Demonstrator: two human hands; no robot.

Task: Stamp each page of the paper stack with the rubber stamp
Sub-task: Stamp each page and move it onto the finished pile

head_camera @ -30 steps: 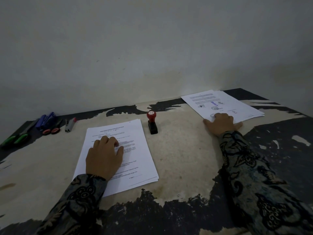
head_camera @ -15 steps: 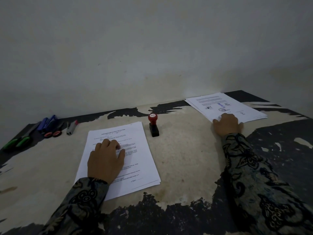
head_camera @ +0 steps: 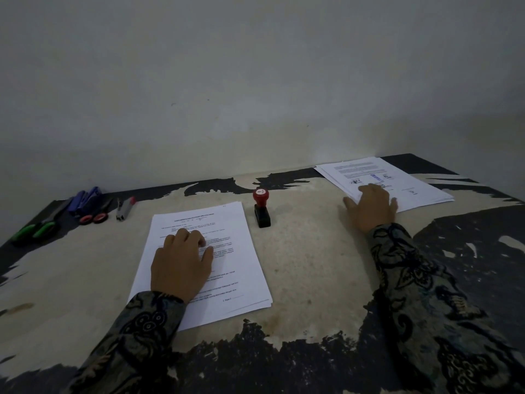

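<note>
A stack of printed white pages (head_camera: pixel 227 240) lies in front of me on the worn table. My left hand (head_camera: pixel 181 263) rests flat on its middle, fingers loosely bent. The rubber stamp (head_camera: pixel 261 207), red knob on a black base, stands upright just beyond the stack's top right corner, touched by neither hand. At the far right lies a second pile of pages (head_camera: pixel 397 180) whose top sheet carries a blue stamp mark. My right hand (head_camera: pixel 370 207) lies flat on that pile's near edge, fingers spread.
Several markers (head_camera: pixel 85 199), two pairs of scissors with green (head_camera: pixel 37 230) and red handles (head_camera: pixel 93 217), and a small grey stapler (head_camera: pixel 125 209) lie at the table's far left. A plain wall (head_camera: pixel 255 81) rises right behind the table. The tabletop (head_camera: pixel 312 265) is peeling.
My right hand has slid a little further onto the stamped pile and its fingers have spread. The left hand, the stack and the stamp stay put.
</note>
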